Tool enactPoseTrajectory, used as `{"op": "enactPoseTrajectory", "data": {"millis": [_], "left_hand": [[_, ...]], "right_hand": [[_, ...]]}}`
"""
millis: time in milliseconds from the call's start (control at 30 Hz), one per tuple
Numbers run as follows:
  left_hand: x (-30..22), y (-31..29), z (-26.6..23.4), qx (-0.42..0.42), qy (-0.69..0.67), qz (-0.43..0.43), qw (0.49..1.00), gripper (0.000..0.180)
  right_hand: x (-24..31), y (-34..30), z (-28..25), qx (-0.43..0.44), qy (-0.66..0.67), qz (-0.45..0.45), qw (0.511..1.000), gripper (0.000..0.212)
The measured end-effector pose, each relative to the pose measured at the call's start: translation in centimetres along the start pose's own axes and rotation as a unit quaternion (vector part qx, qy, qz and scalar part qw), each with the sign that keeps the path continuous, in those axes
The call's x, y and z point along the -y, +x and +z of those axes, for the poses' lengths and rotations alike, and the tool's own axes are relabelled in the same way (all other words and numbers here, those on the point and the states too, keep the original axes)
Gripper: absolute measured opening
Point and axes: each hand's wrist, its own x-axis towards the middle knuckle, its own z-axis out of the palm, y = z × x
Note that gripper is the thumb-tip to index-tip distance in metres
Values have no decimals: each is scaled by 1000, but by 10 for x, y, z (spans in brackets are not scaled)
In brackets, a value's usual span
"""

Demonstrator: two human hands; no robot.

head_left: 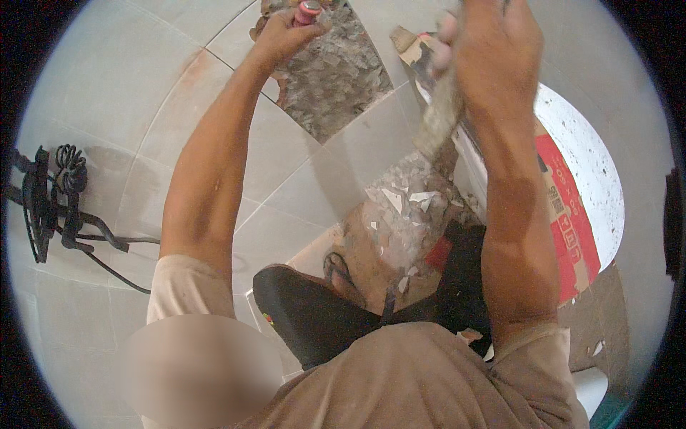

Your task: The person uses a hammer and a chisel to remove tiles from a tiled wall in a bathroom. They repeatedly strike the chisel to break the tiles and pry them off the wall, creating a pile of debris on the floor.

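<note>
In the upper part of the head view, my left hand point(279, 37) is closed around a chisel with a pink-red grip point(306, 14); its round metal end points up and its lower end is hidden. Below it lies a patch of broken grey bedding point(336, 79) where a floor tile is out. To the right, my right hand point(500, 64) is raised in a fist. Beside its fingers, a dusty grey, elongated tool point(439, 118) is smeared by motion; it appears gripped, but its exact kind is unclear.
Light grey tiles point(293, 189) surround the opening. White tile shards and rubble point(411, 196) lie in front of me. A red-and-brown carton point(568, 207) and a speckled white round surface point(586, 157) are at right. Black equipment with a coiled cable point(61, 186) stands at left.
</note>
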Motion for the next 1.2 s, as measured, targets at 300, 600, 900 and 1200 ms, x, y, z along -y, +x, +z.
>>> {"op": "enactPoseTrajectory", "data": {"millis": [300,600,900,1200], "left_hand": [[37,-46,16,-55,108,65,991,43],[-6,-60,63,-99,208,156,961,21],[-6,-41,54,-122,223,148,956,19],[-7,-32,45,-196,106,178,959,18]], "right_hand": [[-46,-78,-19,44,-48,115,991,26],[-109,-126,-41,112,-128,185,968,28],[-76,-108,-24,98,-116,203,967,33],[-25,-59,-8,-44,259,-59,963,33]]}}
